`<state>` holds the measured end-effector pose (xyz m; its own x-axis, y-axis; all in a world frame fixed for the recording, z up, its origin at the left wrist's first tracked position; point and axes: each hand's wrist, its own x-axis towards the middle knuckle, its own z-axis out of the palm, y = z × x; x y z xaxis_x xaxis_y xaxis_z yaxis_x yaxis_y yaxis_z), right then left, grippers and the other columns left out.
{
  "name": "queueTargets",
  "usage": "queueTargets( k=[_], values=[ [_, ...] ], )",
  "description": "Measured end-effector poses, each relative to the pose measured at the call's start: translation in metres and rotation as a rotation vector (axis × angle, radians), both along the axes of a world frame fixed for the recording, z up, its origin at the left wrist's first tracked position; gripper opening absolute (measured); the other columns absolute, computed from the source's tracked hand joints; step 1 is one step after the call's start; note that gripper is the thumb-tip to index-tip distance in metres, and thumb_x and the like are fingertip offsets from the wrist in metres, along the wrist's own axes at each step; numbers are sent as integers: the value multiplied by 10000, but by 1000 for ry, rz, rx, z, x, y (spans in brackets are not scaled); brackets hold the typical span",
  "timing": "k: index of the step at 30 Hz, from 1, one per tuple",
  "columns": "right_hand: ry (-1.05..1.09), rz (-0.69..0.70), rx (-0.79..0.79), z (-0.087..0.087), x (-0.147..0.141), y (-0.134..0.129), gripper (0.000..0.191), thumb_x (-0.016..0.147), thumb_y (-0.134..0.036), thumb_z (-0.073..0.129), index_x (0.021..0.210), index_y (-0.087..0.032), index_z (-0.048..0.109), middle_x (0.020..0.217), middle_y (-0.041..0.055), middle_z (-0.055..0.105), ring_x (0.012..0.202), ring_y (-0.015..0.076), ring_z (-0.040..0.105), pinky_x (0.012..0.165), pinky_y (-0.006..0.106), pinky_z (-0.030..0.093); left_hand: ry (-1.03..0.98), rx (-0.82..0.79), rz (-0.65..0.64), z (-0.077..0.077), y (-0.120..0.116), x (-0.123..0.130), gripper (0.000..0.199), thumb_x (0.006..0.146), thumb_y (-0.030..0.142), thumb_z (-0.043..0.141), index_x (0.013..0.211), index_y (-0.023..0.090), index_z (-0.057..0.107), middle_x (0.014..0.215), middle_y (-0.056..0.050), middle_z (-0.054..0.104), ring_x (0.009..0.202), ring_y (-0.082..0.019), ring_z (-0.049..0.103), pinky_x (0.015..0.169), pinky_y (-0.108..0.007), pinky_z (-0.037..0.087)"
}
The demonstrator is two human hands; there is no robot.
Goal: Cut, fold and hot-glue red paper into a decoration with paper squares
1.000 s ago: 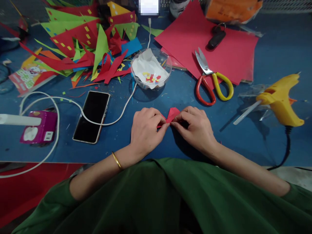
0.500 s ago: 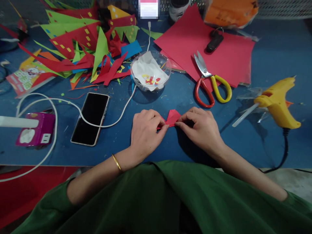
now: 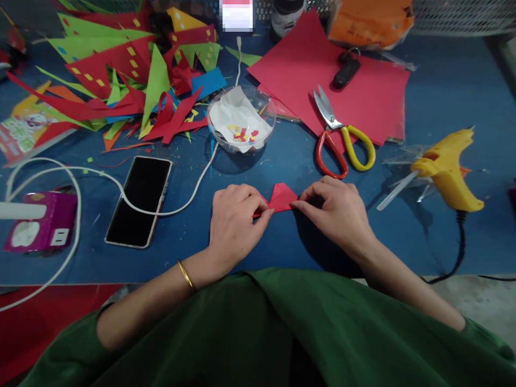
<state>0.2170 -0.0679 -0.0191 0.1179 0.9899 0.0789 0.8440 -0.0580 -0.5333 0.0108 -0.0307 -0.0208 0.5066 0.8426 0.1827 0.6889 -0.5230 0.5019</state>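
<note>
A small folded piece of red paper lies low over the blue table, between my two hands. Its left end is pinched between the thumb and fingers of my left hand, which hide part of it. On the other side, my right hand pinches the right corner with thumb and forefinger. Just beyond my right hand lie scissors with one red and one yellow handle, their blades resting on a stack of red paper sheets.
Left of my hands lies a phone, crossed by a white cable. A clear bowl with paper bits stands ahead. Coloured paper cutouts are heaped at the back left. A yellow glue gun rests at right, near a black car key.
The view has shifted slightly, so things appear farther left. Between the hands, a little more of the red paper shows on its right side. Both hands keep their pinch.
</note>
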Motion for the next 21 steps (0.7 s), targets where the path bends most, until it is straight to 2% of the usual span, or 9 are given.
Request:
queueTargets(
  k=[11,15,18,19,21],
  values=[
    [-46,-1,-60,3,5,0,149,794,-229,791,707,-198,673,723,-6,606,626,144,528,637,303,341,-10,-20,-4,2,1,0,169,865,215,733,714,214,658,884,-28,723,911,-249,648,805,-441,414],
    [-76,10,-59,2,11,-2,135,792,-222,768,719,-204,656,742,4,596,661,165,547,634,313,370,-15,-25,3,1,2,1,177,863,208,726,703,218,653,879,-22,725,904,-241,650,808,-440,417],
    [-113,-7,16,6,12,-10,64,820,-200,705,775,-208,659,813,40,631,743,208,610,650,335,431,-15,-25,6,1,2,1,178,865,206,718,700,223,653,882,-21,728,895,-238,647,807,-438,417],
    [-132,-24,73,8,10,-13,29,841,-194,674,816,-208,668,855,59,652,784,226,634,667,349,458,-16,-24,6,1,2,1,179,868,212,715,701,224,653,882,-22,729,893,-238,647,806,-439,415],
    [-180,-25,222,13,5,-22,92,891,-181,610,938,-207,684,963,99,698,884,258,674,733,385,505,-16,-21,2,1,2,0,184,872,233,713,700,225,650,878,-22,731,887,-240,647,802,-442,411]
  ],
)
